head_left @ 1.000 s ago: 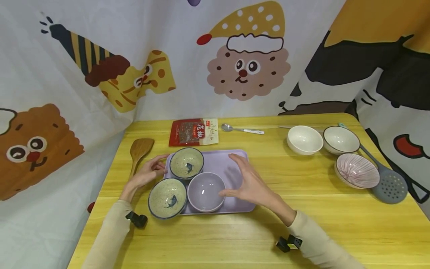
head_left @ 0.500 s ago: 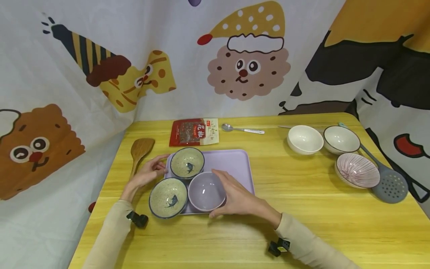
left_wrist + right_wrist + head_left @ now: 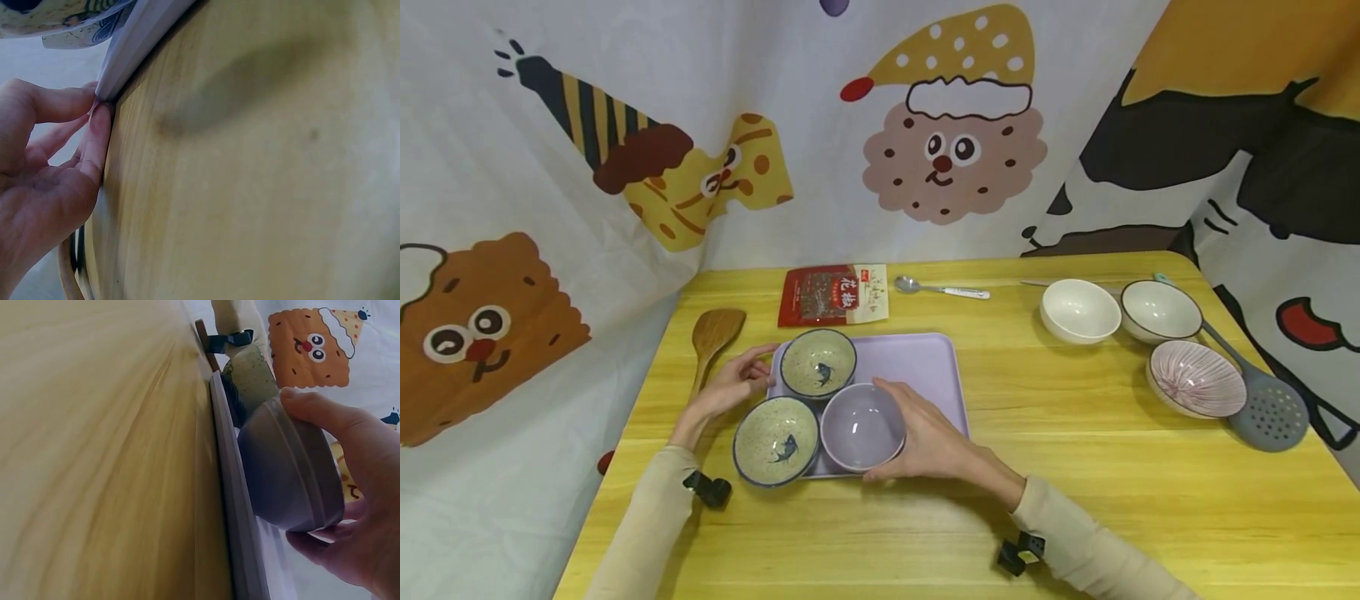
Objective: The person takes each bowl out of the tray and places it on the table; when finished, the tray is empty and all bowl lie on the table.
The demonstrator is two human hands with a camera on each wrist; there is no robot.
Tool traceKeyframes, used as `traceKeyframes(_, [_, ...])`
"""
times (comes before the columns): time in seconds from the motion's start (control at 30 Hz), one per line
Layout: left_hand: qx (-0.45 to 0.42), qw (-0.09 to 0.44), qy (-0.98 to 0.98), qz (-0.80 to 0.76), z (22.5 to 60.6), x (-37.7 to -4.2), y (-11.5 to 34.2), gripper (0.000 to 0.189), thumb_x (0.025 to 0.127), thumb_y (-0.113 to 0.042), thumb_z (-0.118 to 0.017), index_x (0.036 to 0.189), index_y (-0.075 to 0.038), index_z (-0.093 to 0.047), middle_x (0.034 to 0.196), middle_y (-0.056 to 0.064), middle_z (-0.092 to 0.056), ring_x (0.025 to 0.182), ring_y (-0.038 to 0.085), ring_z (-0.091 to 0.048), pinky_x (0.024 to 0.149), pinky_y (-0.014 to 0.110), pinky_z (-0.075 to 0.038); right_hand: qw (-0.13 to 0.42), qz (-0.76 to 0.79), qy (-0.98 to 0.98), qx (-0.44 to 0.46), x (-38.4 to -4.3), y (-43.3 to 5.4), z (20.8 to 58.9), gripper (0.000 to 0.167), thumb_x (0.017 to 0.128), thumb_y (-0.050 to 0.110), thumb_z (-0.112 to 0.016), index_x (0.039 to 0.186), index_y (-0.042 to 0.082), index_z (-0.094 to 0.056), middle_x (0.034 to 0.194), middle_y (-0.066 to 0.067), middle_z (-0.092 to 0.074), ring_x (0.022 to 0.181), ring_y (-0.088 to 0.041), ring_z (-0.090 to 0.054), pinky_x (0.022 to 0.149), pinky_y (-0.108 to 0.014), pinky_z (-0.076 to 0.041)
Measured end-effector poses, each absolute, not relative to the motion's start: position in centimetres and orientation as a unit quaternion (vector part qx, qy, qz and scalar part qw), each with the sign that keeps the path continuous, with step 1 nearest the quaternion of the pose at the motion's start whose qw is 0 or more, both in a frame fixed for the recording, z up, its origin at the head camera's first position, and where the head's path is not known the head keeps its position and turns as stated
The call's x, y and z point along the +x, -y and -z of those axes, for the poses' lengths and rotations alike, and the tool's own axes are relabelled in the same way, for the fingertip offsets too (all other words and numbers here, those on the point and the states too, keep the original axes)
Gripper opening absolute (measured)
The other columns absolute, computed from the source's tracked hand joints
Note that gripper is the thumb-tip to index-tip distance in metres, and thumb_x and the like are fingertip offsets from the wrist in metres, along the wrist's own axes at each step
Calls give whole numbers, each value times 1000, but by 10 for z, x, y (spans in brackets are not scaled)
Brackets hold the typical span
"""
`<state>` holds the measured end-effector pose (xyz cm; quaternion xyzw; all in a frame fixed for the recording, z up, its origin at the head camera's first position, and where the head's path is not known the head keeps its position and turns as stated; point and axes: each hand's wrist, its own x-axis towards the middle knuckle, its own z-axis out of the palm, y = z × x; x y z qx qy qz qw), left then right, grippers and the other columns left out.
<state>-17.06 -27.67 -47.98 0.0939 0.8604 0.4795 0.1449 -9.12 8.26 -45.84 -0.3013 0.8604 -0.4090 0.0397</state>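
A lilac tray (image 3: 921, 362) lies on the wooden table, bearing a lilac bowl (image 3: 859, 429) and two speckled bowls with blue fish, one at the back (image 3: 808, 354) and one at the front left (image 3: 763, 442) that overhangs the tray's corner. My left hand (image 3: 733, 387) pinches the tray's left edge; in the left wrist view its thumb and fingertips (image 3: 99, 122) meet at the rim. From the right side, my right hand (image 3: 932, 437) grips the lilac bowl, thumb at the front and fingers round the back. The right wrist view shows this bowl (image 3: 281, 469) between thumb and fingers.
Left of the tray lies a wooden spatula (image 3: 715, 329). Behind it are a red spice packet (image 3: 827, 296) and a spoon (image 3: 940, 289). Far right stand a white bowl (image 3: 1081, 312), a dark-rimmed bowl (image 3: 1162, 311) and a pink-striped bowl (image 3: 1197, 381), beside a grey slotted turner (image 3: 1272, 414).
My right hand has moved left from over the tray's right part and closed round the lilac bowl. The left hand and the bowls have stayed almost in place.
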Motion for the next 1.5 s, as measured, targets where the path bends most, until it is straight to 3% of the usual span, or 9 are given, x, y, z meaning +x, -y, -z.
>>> traceKeyframes(0.27, [89,142,-867,-469,484,-172,275,61,93,5,-60,151,5,-40,106,26,-60,94,26,-57,74,23,-49,16,444,-852,-276,-89,-95,461,126,52,47,-99,156,13,-37,143,-6,-54,127,-23,-57,102,-48,-51])
traceKeyframes(0.43, [88,141,-870,-465,483,-171,276,62,94,2,-61,152,2,-40,107,24,-60,95,24,-57,75,23,-48,9,460,-849,-258,-86,-105,457,125,54,54,-97,157,19,-35,144,-5,-53,127,-23,-56,100,-48,-52])
traceKeyframes(0.6, [90,141,-869,-465,486,-173,277,62,94,2,-60,152,3,-39,107,24,-61,95,23,-57,74,22,-48,2,460,-856,-236,-84,-116,451,125,55,59,-95,156,16,-36,147,-6,-52,126,-26,-58,100,-50,-52])
traceKeyframes(0.73, [95,139,-868,-467,485,-172,276,61,93,5,-59,150,7,-39,105,26,-61,92,22,-58,73,22,-48,-10,456,-863,-219,-83,-126,447,124,54,57,-96,155,15,-37,145,-8,-53,125,-27,-58,99,-50,-52])
traceKeyframes(0.97, [94,141,-858,-484,481,-171,277,64,92,2,-62,152,1,-41,105,22,-62,92,21,-58,75,22,-49,-39,440,-877,-190,-79,-146,439,124,54,51,-98,155,12,-38,147,-13,-52,128,-33,-56,99,-56,-51])
traceKeyframes(1.5, [97,143,-852,-494,480,-170,277,64,91,3,-62,152,-1,-42,104,21,-61,92,21,-59,75,22,-50,-109,436,-886,-112,-74,-202,440,122,52,33,-102,154,9,-40,150,-16,-50,127,-35,-55,100,-56,-45])
